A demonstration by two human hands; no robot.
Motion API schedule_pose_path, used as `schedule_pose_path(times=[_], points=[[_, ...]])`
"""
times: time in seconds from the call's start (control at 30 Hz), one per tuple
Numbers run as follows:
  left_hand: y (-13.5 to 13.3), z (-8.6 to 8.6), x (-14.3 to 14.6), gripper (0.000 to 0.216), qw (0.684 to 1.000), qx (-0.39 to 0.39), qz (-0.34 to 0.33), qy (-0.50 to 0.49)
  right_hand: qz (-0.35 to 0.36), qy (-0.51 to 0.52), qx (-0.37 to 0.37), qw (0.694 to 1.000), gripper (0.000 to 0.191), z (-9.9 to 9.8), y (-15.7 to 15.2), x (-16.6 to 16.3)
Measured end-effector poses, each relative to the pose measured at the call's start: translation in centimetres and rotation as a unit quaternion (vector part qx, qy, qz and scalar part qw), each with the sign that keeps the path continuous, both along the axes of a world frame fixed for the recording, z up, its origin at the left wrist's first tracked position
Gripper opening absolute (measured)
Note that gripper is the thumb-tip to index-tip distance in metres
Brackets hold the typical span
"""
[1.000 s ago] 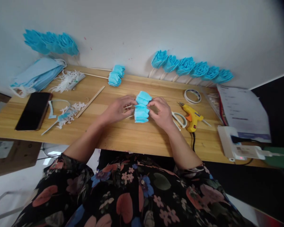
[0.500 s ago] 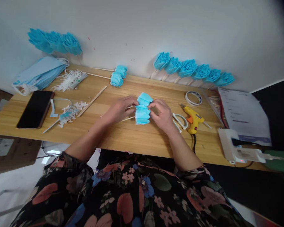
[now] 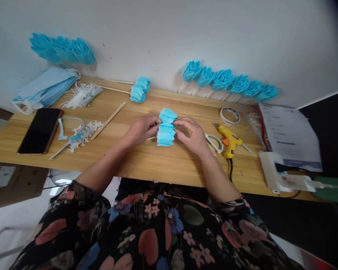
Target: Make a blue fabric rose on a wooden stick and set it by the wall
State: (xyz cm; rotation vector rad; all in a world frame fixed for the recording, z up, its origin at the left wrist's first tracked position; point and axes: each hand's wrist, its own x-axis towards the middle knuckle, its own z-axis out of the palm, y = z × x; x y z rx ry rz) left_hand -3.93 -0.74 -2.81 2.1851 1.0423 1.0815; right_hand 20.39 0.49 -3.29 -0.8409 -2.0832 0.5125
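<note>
Two light blue fabric flowers, an upper one [image 3: 168,115] and a lower one [image 3: 166,135], lie one above the other at the middle of the table's front. A bit of thin stick [image 3: 151,138] shows left of the lower flower. My left hand [image 3: 142,129] pinches the left edge of the upper flower, fingers closed. On the other side my right hand [image 3: 190,133] has thumb and fingertips at the right edges, pinching the upper flower's petals. The fingertips partly cover the folds where the flowers meet.
Scissors [image 3: 215,143], a yellow glue gun [image 3: 229,140] and a tape roll [image 3: 230,116] lie right. Left are sticks [image 3: 108,120], a phone [image 3: 40,131], face masks [image 3: 46,88] and cut straps [image 3: 80,94]. Finished blue flowers [image 3: 222,80] lean on the wall. A power strip [image 3: 270,172] stands at right.
The flowers and both hands sit slightly further left in the picture, as the view has shifted a little. My right fingers have spread slightly along the flowers' edge.
</note>
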Motion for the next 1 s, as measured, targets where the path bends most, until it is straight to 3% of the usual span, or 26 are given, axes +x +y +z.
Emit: schedule_pose_path(times=[0.2, 0.4, 0.57, 1.0], points=[[-0.3, 0.2, 0.0, 0.008, 0.999, -0.03, 0.011, -0.004, 0.009, -0.051, 0.018, 0.998, 0.032, -0.3, 0.2, 0.3], [-0.3, -0.1, 0.3, 0.009, 1.0, -0.022, -0.003, -0.008, -0.013, -0.041, 0.074, 0.996, 0.019, -1.2, 0.3, -0.2], [-0.2, -0.4, 0.4, 0.009, 1.0, -0.017, -0.017, -0.005, -0.016, -0.039, 0.076, 0.996, 0.012, -1.6, 0.4, -0.4], [-0.6, 0.7, -0.2, 0.015, 0.997, -0.06, -0.056, 0.012, -0.04, -0.041, 0.102, 0.993, 0.011, -1.0, 0.1, -0.4]])
